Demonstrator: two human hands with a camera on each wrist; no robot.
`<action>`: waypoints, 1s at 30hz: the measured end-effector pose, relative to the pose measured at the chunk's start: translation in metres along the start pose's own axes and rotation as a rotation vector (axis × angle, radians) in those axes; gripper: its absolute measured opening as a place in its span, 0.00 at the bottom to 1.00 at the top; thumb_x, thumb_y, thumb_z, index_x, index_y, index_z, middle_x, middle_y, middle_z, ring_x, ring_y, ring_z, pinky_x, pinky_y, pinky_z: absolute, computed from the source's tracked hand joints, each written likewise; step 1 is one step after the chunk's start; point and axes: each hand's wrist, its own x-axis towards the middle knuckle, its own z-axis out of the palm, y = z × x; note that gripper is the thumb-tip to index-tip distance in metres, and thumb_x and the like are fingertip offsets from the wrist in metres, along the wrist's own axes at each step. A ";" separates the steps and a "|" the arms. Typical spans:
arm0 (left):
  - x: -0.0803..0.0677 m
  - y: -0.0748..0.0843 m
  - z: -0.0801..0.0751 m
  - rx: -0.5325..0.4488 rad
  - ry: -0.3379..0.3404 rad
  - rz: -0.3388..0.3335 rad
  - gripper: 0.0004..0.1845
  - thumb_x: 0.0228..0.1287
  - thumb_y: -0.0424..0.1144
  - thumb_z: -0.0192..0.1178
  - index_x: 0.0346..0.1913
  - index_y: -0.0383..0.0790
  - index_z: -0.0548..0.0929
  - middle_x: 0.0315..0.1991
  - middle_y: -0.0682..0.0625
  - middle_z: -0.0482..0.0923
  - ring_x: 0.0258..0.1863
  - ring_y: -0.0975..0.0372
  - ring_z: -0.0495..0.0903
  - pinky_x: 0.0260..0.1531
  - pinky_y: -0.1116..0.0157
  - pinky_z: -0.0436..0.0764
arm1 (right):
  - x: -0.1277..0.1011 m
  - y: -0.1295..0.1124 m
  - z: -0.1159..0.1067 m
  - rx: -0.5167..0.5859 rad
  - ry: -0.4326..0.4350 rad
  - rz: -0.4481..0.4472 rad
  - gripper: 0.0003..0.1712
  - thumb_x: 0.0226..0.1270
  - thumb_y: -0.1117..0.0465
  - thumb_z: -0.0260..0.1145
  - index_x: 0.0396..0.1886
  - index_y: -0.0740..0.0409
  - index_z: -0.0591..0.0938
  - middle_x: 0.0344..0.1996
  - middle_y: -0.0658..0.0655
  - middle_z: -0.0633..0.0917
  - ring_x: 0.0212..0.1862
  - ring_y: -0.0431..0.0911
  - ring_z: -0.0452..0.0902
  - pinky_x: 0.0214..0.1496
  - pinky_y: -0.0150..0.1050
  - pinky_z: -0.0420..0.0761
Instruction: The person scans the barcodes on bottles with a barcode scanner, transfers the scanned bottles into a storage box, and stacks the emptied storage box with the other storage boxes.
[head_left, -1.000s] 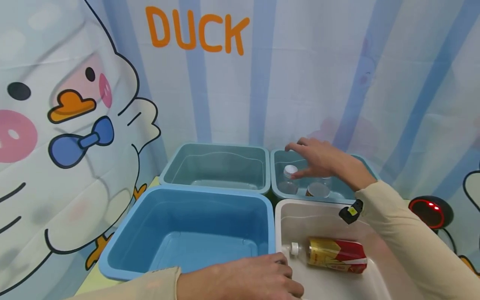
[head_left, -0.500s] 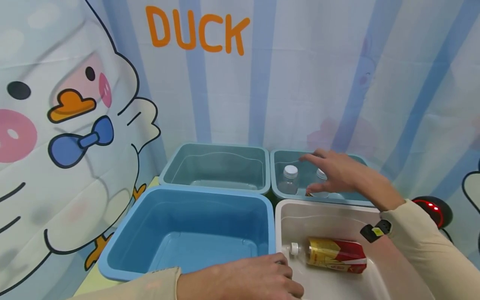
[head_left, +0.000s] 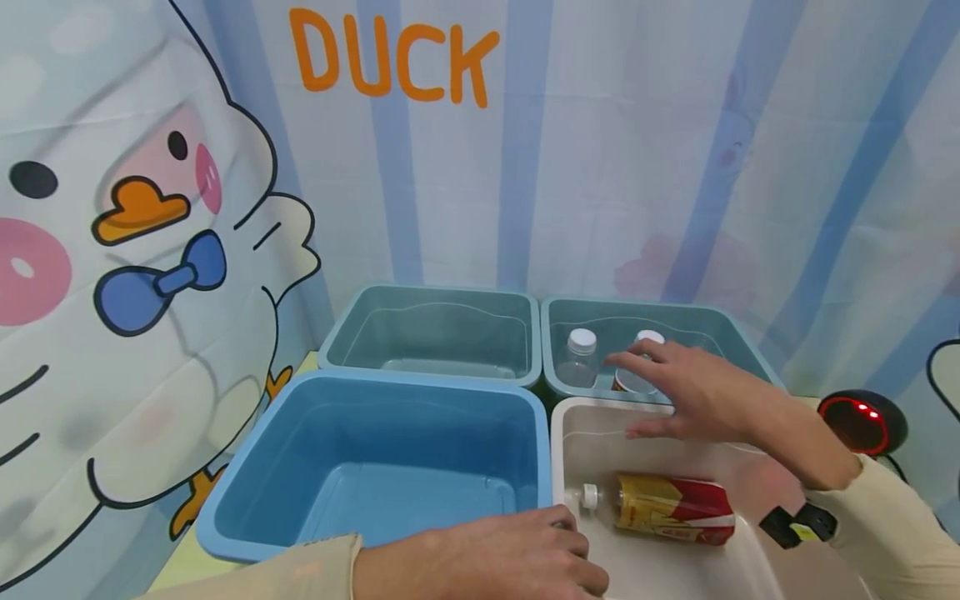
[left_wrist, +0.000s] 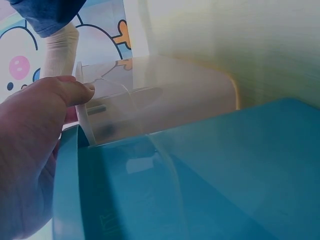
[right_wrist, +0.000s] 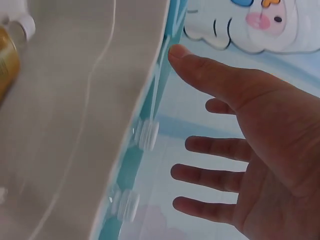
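My right hand (head_left: 705, 396) hovers over the back edge of the beige bin (head_left: 600, 414), its fingers spread and holding nothing. Just beyond it, two clear bottles with white caps stand in the back right teal bin (head_left: 720, 321): a left bottle (head_left: 579, 358) and a right bottle (head_left: 632, 382), partly hidden by my fingers. A plastic bottle (head_left: 671, 508) with a gold and red label lies on its side in the beige bin. My left hand (head_left: 487, 557) rests, loosely curled, at the front where the blue bin (head_left: 375, 382) meets the beige bin; its fingertips are partly hidden.
A back left teal bin (head_left: 435, 294) stands behind the blue bin. To the right of the bins sits a black round device (head_left: 862, 421) with red lights. Behind everything hangs a striped curtain (head_left: 600, 150) with duck drawings.
My right hand has drawn back and right, from above the two capped bottles to over the beige bin, its fingers still spread. Those bottles stay standing in the teal bin. My left hand has not moved.
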 end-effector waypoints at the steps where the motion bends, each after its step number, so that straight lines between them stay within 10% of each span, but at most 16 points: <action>1: 0.000 0.000 0.000 0.001 -0.001 0.000 0.25 0.73 0.62 0.58 0.69 0.63 0.80 0.61 0.69 0.79 0.52 0.78 0.74 0.63 0.78 0.61 | -0.002 -0.003 0.002 0.002 -0.004 -0.011 0.47 0.59 0.37 0.78 0.74 0.45 0.72 0.64 0.59 0.79 0.58 0.59 0.81 0.50 0.57 0.85; 30: -0.001 0.001 -0.001 0.043 0.018 0.009 0.23 0.75 0.61 0.59 0.67 0.62 0.81 0.60 0.68 0.79 0.53 0.78 0.75 0.63 0.77 0.63 | -0.017 -0.014 0.069 0.150 -0.357 0.001 0.44 0.53 0.31 0.78 0.69 0.35 0.76 0.61 0.48 0.80 0.54 0.47 0.78 0.58 0.57 0.81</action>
